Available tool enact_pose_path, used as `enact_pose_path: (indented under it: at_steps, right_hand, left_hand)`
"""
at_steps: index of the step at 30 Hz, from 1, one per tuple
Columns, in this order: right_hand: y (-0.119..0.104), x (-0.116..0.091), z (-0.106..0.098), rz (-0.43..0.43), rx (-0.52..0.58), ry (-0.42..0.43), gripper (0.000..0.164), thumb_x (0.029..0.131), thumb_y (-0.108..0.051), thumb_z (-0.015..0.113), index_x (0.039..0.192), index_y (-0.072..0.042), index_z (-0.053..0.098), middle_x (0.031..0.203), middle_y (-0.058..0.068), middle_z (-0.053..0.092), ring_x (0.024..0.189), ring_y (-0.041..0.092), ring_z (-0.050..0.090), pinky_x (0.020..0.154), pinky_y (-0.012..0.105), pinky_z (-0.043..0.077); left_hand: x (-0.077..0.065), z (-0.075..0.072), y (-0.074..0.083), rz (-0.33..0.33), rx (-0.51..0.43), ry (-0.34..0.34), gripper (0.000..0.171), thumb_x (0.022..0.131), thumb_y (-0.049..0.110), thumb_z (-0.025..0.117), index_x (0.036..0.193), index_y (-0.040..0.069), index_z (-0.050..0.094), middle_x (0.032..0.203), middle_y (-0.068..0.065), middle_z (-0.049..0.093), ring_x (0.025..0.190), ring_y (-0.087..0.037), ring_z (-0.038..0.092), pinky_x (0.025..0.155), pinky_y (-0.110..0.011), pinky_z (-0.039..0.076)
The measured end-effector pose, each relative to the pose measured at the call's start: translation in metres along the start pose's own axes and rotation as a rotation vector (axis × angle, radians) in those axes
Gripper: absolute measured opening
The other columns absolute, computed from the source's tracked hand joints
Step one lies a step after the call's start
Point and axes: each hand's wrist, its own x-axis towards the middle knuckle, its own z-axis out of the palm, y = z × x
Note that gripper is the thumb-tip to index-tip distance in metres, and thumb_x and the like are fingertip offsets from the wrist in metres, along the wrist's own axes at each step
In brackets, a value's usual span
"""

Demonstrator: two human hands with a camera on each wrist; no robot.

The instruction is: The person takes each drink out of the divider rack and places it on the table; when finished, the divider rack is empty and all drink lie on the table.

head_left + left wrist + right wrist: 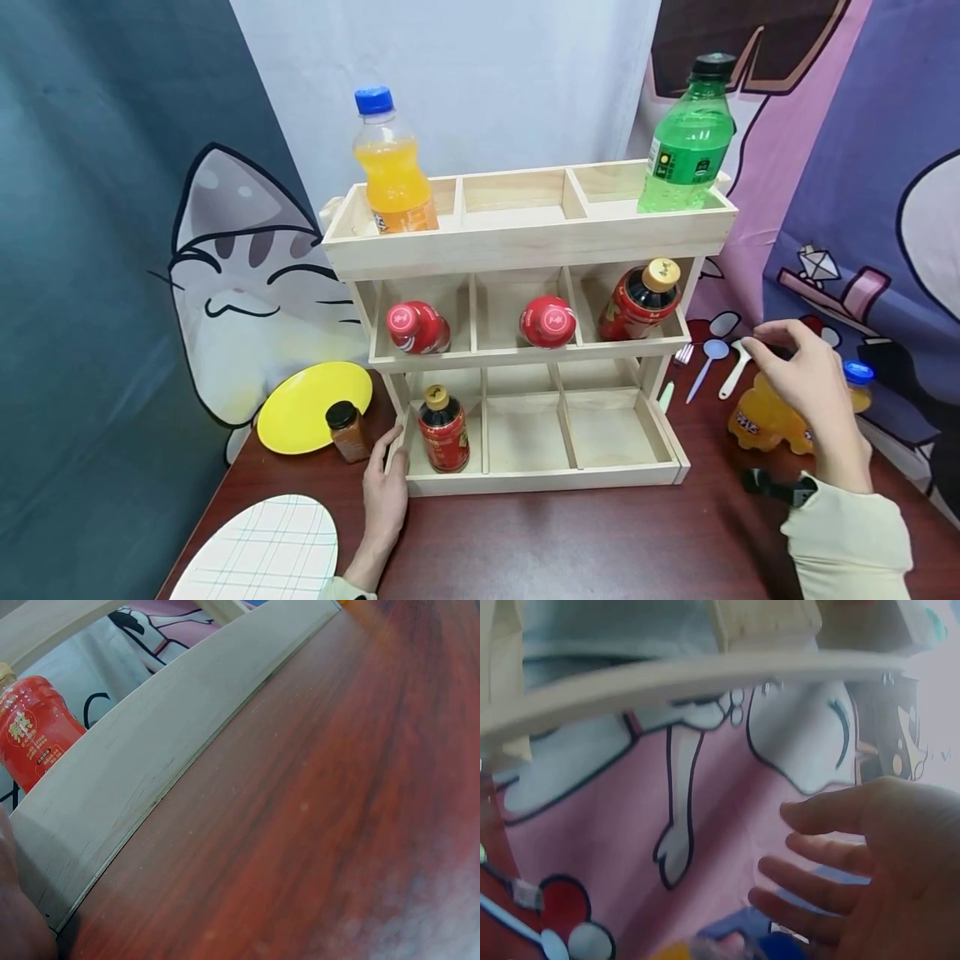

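A three-tier wooden rack (528, 244) stands on the table. My left hand (386, 493) rests against the left side of its bottom tier, beside a red-labelled drink bottle (445, 435) with a gold cap. In the left wrist view, part of that hand (22, 915) shows at the tier's front corner. My right hand (806, 379) hovers right of the rack, above orange soda bottles (756, 414). In the right wrist view its fingers (810, 889) are spread, slightly bent and hold nothing. The hand and forearm partly hide the orange bottles.
An orange soda bottle (396, 179) and a green soda bottle (686, 142) stand on the top tier; the middle tier holds red-labelled bottles (636, 304). A yellow plate (300, 408), brown jar (347, 432) and white checked plate (262, 550) lie left; a blue spoon (708, 362) and other utensils, right.
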Motion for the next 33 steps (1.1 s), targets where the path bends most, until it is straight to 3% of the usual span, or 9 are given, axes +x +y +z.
enact_pose_path:
  at_steps: [4,9,15,21,27,33]
  right_hand:
    - [-0.017,-0.003,0.008,-0.050,0.028,0.022,0.042,0.084,-0.049,0.053,0.111,-0.017,0.055,0.102,-0.001,0.056,0.077,-0.003,0.043,0.064,0.020,0.037]
    - [-0.032,-0.005,0.015,-0.100,0.037,-0.032,0.038,0.083,-0.048,0.054,0.105,-0.017,0.058,0.099,0.007,0.060,0.074,-0.014,0.043,0.059,0.018,0.041]
    - [-0.038,-0.007,0.031,-0.206,0.073,-0.174,0.028,0.086,-0.040,0.055,0.098,-0.016,0.062,0.079,0.003,0.062,0.057,0.008,0.050,0.048,0.025,0.043]
    - [-0.031,-0.002,0.052,-0.355,0.171,-0.341,0.022,0.090,-0.023,0.052,0.101,-0.006,0.063,0.085,0.006,0.065,0.066,0.005,0.056,0.054,0.025,0.047]
    - [-0.025,-0.001,0.067,-0.347,0.063,-0.408,0.025,0.087,-0.034,0.056,0.101,-0.016,0.066,0.095,0.000,0.067,0.079,-0.003,0.054,0.067,0.019,0.044]
    - [-0.032,-0.003,0.076,-0.319,0.058,-0.447,0.028,0.085,-0.040,0.057,0.103,-0.020,0.064,0.097,-0.001,0.067,0.082,-0.002,0.058,0.069,0.019,0.046]
  left_hand:
    - [0.006,0.002,-0.020,0.004,0.001,0.010,0.029,0.092,0.022,0.048,0.120,0.026,0.053,0.128,0.008,0.049,0.121,-0.007,0.039,0.095,-0.031,0.031]
    - [0.006,0.003,-0.020,-0.005,0.004,0.014,0.029,0.092,0.023,0.049,0.120,0.027,0.053,0.128,0.010,0.049,0.120,-0.006,0.039,0.093,-0.027,0.032]
    - [0.006,0.003,-0.021,-0.002,-0.001,0.021,0.029,0.091,0.022,0.049,0.119,0.028,0.054,0.127,0.010,0.050,0.120,-0.005,0.040,0.092,-0.024,0.032]
    - [0.006,0.002,-0.020,-0.006,-0.008,0.027,0.028,0.091,0.020,0.050,0.118,0.028,0.055,0.125,0.011,0.051,0.118,-0.004,0.041,0.094,-0.027,0.031]
    - [0.006,0.002,-0.019,0.005,-0.011,0.025,0.029,0.091,0.020,0.050,0.118,0.027,0.055,0.124,0.010,0.052,0.119,-0.005,0.040,0.096,-0.031,0.031]
    - [0.007,0.003,-0.020,0.009,-0.017,0.035,0.029,0.090,0.019,0.050,0.118,0.026,0.055,0.124,0.008,0.052,0.119,-0.008,0.041,0.097,-0.034,0.030]
